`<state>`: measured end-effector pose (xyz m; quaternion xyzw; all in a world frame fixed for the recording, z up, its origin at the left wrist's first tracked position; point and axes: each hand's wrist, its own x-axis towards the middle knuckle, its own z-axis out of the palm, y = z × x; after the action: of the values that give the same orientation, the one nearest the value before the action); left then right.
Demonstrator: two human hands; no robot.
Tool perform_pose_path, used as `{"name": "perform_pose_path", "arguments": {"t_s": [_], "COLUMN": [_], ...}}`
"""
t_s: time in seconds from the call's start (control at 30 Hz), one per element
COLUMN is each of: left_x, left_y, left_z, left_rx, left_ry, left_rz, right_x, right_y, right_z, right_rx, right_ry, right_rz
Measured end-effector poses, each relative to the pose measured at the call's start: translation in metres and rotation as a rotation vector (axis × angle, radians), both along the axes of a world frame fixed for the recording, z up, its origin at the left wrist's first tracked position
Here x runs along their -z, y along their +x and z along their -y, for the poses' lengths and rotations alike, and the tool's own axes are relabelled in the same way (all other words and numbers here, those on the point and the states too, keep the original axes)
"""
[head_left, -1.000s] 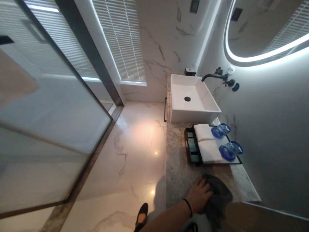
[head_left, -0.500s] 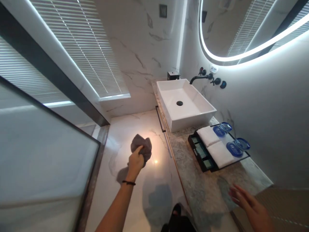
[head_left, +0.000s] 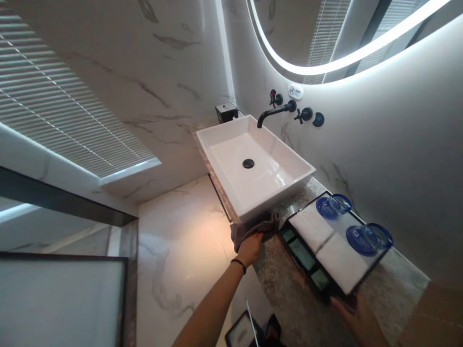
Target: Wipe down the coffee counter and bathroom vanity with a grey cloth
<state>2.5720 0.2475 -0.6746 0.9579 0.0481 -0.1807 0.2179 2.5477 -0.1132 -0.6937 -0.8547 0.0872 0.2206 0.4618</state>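
1 grey cloth (head_left: 244, 233), clutched in L hand (head_left: 250, 249), at base of white sink (head_left: 231, 159), nr tray (head_left: 343, 225). R hand (head_left: 361, 319) at tray's nr corner; can't tell if gripping. Tray holds 2 glasses (head_left: 366, 239).

Work area: hotel-style bathroom
You face a basin (head_left: 227, 154), wall tap (head_left: 273, 112) and lit mirror (head_left: 300, 33); a tray (head_left: 345, 225) holds folded towels (head_left: 342, 262) and glasses (head_left: 378, 236).

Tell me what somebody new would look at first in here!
Probably the mirror with its glowing rim, high on the right-hand wall, then the white rectangular basin below it. After that, perhaps the left hand on a gray cloth at the basin's near edge, and two blue-trimmed glasses on the right.
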Motion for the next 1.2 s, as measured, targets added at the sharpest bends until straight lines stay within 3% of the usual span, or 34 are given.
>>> {"name": "perform_pose_path", "arguments": {"t_s": [0.2,0.3,0.4,0.53,0.63,0.7,0.8,0.97,1.07,1.2], "left_x": [0.006,0.008,0.003,-0.007,-0.012,-0.019,-0.039,-0.099,-0.134,-0.166], "left_y": [0.077,0.092,0.057,-0.013,-0.024,-0.012,0.008,0.01,0.016,0.033], "left_z": [0.011,0.016,-0.001,-0.057,-0.096,-0.112,-0.124,-0.12,-0.106,-0.086], "left_rx": [0.171,0.274,0.35,0.347,0.318,0.167,-0.231,-0.799,-0.966,-1.036], "left_ry": [-0.075,-0.106,-0.096,-0.079,-0.089,-0.223,-0.515,-0.947,-1.078,-1.084], "left_rz": [-0.032,-0.026,-0.05,-0.189,-0.214,-0.191,-0.225,-0.32,-0.26,-0.145], "right_x": [-0.003,-0.01,-0.021,-0.033,-0.04,-0.044,-0.051,-0.058,-0.061,-0.064], "right_y": [0.007,0.007,0.003,-0.003,-0.01,-0.016,-0.031,-0.063,-0.074,-0.074], "right_z": [-0.032,-0.044,-0.049,-0.05,-0.054,-0.056,-0.055,-0.043,-0.038,-0.035], "right_rx": [0.157,0.209,0.24,0.313,0.336,0.357,0.386,0.418,0.446,0.487], "right_ry": [-0.248,-0.41,-0.511,-0.604,-0.631,-0.643,-0.641,-0.597,-0.596,-0.52], "right_rz": [0.008,-0.023,-0.076,-0.17,-0.218,-0.261,-0.328,-0.454,-0.505,-0.545]}}
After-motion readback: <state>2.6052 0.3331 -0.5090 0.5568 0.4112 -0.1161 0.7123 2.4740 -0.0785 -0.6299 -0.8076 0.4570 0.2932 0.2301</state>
